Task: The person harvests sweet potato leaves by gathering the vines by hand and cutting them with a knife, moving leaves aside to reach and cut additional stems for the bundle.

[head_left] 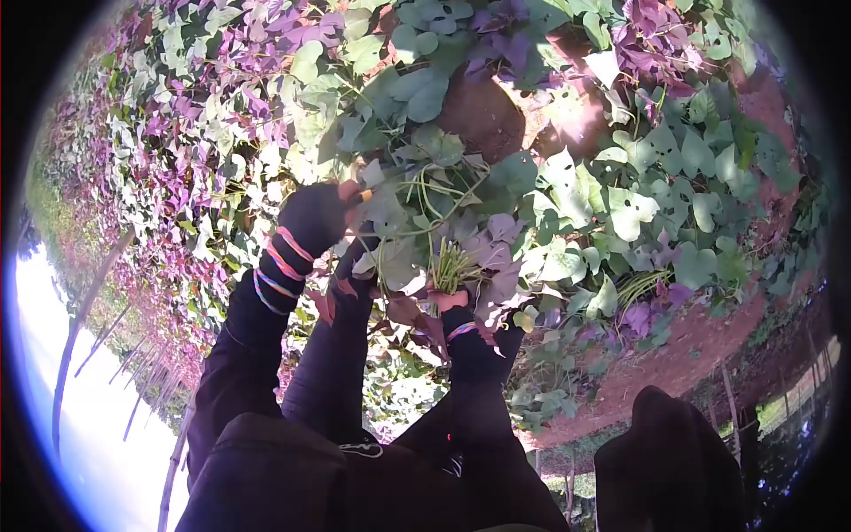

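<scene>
My left hand (350, 197), its sleeve reaching over most of it, is closed beside green leaves and a looping vine (427, 199). Something small and orange-yellow shows at its fingers; I cannot make out what it holds. My right hand (450, 300) is lower and to the right, wrapped round a bundle of green stems (454, 266). The stem ends point up, and purple-green leaves (498, 248) hang around that hand. Coloured bands circle both wrists.
Green and purple leafy vines (222, 115) cover the ground. Another bundle of stems (640, 285) lies among leaves at the right. Reddish soil (665, 355) shows beyond it. Wooden poles (80, 328) stand at the far left, and a dark shape (669, 461) is at the lower right.
</scene>
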`<state>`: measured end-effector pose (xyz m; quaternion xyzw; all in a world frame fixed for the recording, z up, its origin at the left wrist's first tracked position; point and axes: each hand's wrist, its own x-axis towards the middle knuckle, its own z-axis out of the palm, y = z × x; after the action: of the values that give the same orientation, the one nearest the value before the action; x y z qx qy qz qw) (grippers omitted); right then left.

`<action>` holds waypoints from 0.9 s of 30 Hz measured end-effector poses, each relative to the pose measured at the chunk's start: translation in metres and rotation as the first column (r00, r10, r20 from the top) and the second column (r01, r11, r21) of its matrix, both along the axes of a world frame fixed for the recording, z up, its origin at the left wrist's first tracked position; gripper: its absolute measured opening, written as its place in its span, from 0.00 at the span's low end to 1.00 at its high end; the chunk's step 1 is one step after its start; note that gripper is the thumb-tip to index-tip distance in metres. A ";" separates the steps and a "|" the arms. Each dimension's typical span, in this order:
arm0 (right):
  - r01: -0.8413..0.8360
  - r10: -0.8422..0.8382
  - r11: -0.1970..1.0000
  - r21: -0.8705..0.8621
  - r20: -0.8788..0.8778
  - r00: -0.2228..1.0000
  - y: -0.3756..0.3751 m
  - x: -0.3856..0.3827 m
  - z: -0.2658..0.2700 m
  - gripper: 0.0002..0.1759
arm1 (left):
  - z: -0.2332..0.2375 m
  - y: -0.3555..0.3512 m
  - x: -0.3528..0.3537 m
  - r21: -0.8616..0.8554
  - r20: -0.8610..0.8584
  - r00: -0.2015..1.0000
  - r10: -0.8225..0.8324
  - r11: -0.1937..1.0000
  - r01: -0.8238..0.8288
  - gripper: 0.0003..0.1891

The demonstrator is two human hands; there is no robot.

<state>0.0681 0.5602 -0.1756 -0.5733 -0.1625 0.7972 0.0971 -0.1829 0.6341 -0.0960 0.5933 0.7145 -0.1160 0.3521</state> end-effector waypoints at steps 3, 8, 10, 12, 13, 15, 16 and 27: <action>-0.005 0.003 0.999 0.043 0.046 0.999 -0.014 0.015 -0.003 0.16 | -0.040 0.031 -0.010 -0.341 -0.070 0.994 -0.085 0.938 0.056 0.12; -0.048 0.043 0.994 0.095 0.055 0.998 -0.029 0.028 -0.014 0.14 | -0.088 0.040 0.001 -0.164 0.105 0.984 0.143 0.978 -0.125 0.13; -0.063 0.060 0.991 0.121 0.028 0.998 -0.041 0.027 -0.019 0.14 | -0.096 0.029 0.003 -0.095 0.181 0.953 0.245 0.968 -0.230 0.13; -0.074 0.074 0.986 0.149 0.010 0.997 -0.055 0.024 -0.025 0.14 | -0.119 0.005 -0.001 0.050 0.167 0.982 0.088 0.994 -0.098 0.12; -0.072 0.071 0.983 0.169 0.010 0.997 -0.060 0.022 -0.028 0.14 | -0.119 0.000 -0.003 -0.008 0.165 0.980 0.108 0.994 -0.108 0.12; -0.056 0.050 0.976 0.213 0.033 0.998 -0.068 0.021 -0.035 0.13 | -0.122 -0.020 -0.012 -0.045 0.144 0.976 0.161 0.987 -0.156 0.13; -0.036 0.023 0.972 0.233 0.059 0.998 -0.068 0.024 -0.037 0.13 | -0.135 -0.038 -0.026 -0.030 0.136 0.977 0.164 0.986 -0.161 0.13; 0.115 -0.227 0.956 0.270 0.432 0.873 0.043 0.066 -0.005 0.12 | -0.130 -0.045 -0.142 0.215 0.405 0.309 0.861 0.239 -0.947 0.10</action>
<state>0.1339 0.6029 -0.1803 -0.7416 -0.2225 0.6025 0.1937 -0.3246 0.5894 -0.2263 0.1363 0.8902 0.3254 0.2883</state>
